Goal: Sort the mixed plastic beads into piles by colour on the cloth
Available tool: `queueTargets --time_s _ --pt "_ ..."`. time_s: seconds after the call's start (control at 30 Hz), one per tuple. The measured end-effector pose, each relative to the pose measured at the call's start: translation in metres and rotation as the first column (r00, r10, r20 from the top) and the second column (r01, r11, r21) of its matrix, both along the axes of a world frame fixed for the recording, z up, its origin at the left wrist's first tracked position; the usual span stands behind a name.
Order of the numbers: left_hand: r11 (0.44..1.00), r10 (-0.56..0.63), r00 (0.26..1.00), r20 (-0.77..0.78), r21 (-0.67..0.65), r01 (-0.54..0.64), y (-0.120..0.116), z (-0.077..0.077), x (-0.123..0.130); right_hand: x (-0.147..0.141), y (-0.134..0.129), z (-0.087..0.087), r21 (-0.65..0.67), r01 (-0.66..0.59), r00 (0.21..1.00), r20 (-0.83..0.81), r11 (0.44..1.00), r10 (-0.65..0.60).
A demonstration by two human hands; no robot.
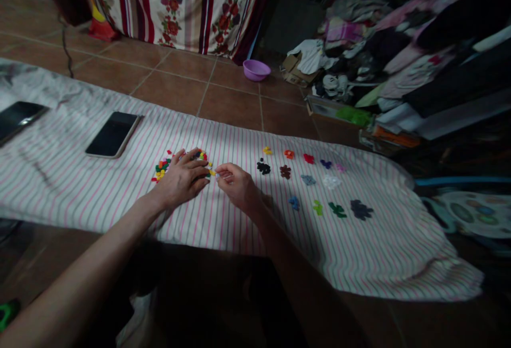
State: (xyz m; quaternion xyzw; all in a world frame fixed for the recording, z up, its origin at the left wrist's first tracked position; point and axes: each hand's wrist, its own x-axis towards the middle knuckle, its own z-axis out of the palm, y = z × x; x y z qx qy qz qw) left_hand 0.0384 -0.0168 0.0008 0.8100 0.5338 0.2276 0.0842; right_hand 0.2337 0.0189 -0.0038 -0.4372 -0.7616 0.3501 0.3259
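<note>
The right hand (238, 187) has its thumb and forefinger closed in a pinch, with what looks like a small pale piece (217, 174) at the tips; the blur hides its exact shape. Such a pinch probably suits something this tiny, since a fuller grasp would catch its neighbours. A yellow piece (212, 173) lies just to the left of those fingertips. The left hand (181, 179) is open, palm down, fingers spread over the mixed pile (163, 167), perhaps to flatten it or keep the loose pieces together; whether anything is caught beneath the palm cannot be told. The pile shows around its far and left edges, in red, green, yellow and orange. To the right of the grip, well apart from the pile, small groups sit on the striped cloth (235, 225), each of one colour, spaced seemingly so that the colours do not mix. The far row runs from the yellow group (267, 150) to the pink group (339, 167); the middle row holds the black group (263, 168), then brown, grey-blue and white; the near row goes from the blue group (294, 203) to the dark grey group (361, 209). Left of the pile rests a phone (114, 135), away from both hands.
</note>
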Motion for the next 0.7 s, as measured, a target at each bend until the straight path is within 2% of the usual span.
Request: queueTargets --time_s 0.2,0.4,0.7 --pt "0.999 0.039 0.998 -0.054 -0.022 -0.040 0.001 0.003 -0.004 0.011 -0.001 0.000 -0.025 0.001 1.000 -0.024 1.000 -0.002" --pt "0.995 0.047 0.991 -0.122 -0.079 -0.056 0.001 0.012 -0.005 0.031 0.002 0.004 -0.005 0.060 0.997 -0.041 0.998 -0.060" --pt "0.997 0.024 0.988 -0.155 -0.069 -0.035 0.003 0.004 -0.015 0.069 0.006 0.011 -0.004 0.202 0.978 -0.046 0.979 -0.202"
